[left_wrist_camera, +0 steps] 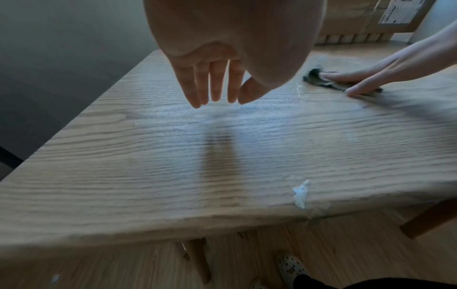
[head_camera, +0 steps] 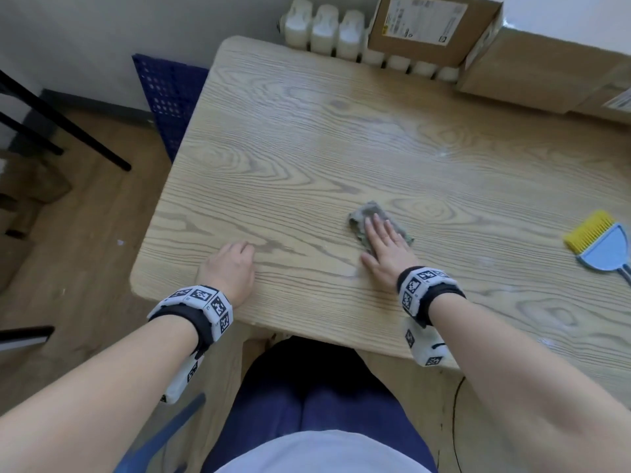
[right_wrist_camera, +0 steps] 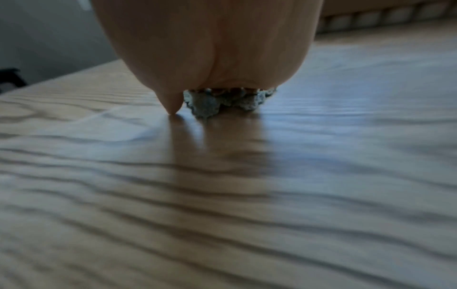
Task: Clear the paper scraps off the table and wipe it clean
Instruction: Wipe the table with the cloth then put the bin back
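Observation:
My right hand (head_camera: 386,238) lies flat, fingers straight, pressing a crumpled grey-green cloth (head_camera: 367,211) onto the light wooden table (head_camera: 290,138) near its middle. The right wrist view shows the palm over the cloth (right_wrist_camera: 210,103) and the thumb tip touching the wood. The left wrist view shows the same cloth (left_wrist_camera: 315,77) under the right hand (left_wrist_camera: 351,78). My left hand (head_camera: 232,261) holds nothing and sits near the table's front left, fingers (left_wrist_camera: 215,86) relaxed just above the surface. A small white paper scrap (left_wrist_camera: 300,193) lies at the table's front edge.
A yellow-bristled brush on a blue dustpan (head_camera: 601,244) lies at the table's right side. Cardboard boxes (head_camera: 532,70) and a white radiator (head_camera: 327,29) stand behind the far edge. A blue crate (head_camera: 167,93) leans at the left. A tiny scrap (head_camera: 120,243) lies on the floor.

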The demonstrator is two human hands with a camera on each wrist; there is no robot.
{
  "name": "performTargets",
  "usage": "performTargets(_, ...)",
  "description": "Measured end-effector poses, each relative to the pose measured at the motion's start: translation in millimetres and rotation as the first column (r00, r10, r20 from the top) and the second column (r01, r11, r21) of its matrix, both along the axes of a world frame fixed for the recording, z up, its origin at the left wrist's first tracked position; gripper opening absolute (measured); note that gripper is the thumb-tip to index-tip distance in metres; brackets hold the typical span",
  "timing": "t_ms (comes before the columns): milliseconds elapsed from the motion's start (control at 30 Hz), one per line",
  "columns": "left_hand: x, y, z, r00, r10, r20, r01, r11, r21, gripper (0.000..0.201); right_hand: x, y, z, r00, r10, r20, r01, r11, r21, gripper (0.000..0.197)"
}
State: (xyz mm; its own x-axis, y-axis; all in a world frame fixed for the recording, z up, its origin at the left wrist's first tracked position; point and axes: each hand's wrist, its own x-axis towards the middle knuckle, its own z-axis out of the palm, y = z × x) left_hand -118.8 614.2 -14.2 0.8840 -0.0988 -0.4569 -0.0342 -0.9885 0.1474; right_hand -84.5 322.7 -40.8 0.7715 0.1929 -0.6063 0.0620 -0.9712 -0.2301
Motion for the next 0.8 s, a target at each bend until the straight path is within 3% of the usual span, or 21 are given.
performTargets(100,-1,1,-7,1.000,-0.001,-0.004,0.001,1.000,-0.014,0.040,-2,-36,3,0.986,-0.161,-0.048,0.157,0.985,-0.073,0.068)
performTargets(200,-4,3,-9,1.000,-0.008,0.007,0.009,1.000,-0.022,0.041,-5,-17,4,0.977,-0.199,-0.075,0.195,0.979,-0.061,0.070)
performTargets(367,-5,10,-6,1.000,-0.004,0.024,0.005,1.000,-0.014,0.040,-34,76,3,0.977,0.208,-0.054,-0.202,0.975,0.090,0.069)
performTargets(467,-6,16,-3,0.999,0.001,0.040,-0.001,1.000,-0.008,0.036,-59,131,-3,0.875,0.481,-0.048,-0.472,0.872,0.134,0.070)
performTargets(567,-8,21,-2,0.999,0.011,0.035,-0.011,1.000,-0.001,0.038,-49,135,-4,0.807,0.589,-0.038,-0.582,0.805,0.112,0.066)
performTargets(633,-10,23,-2,1.000,0.005,0.014,-0.005,1.000,0.014,0.041,-31,111,1,0.828,0.558,-0.056,-0.553,0.829,0.083,0.065)
performTargets(733,-13,29,-4,1.000,-0.003,-0.006,0.004,1.000,0.029,0.040,-11,58,5,0.944,0.322,-0.074,-0.324,0.946,-0.016,0.068)
performTargets(800,-15,33,-6,1.000,0.006,-0.007,-0.006,1.000,0.016,0.040,-12,34,6,0.981,0.181,-0.069,-0.187,0.979,-0.083,0.071)
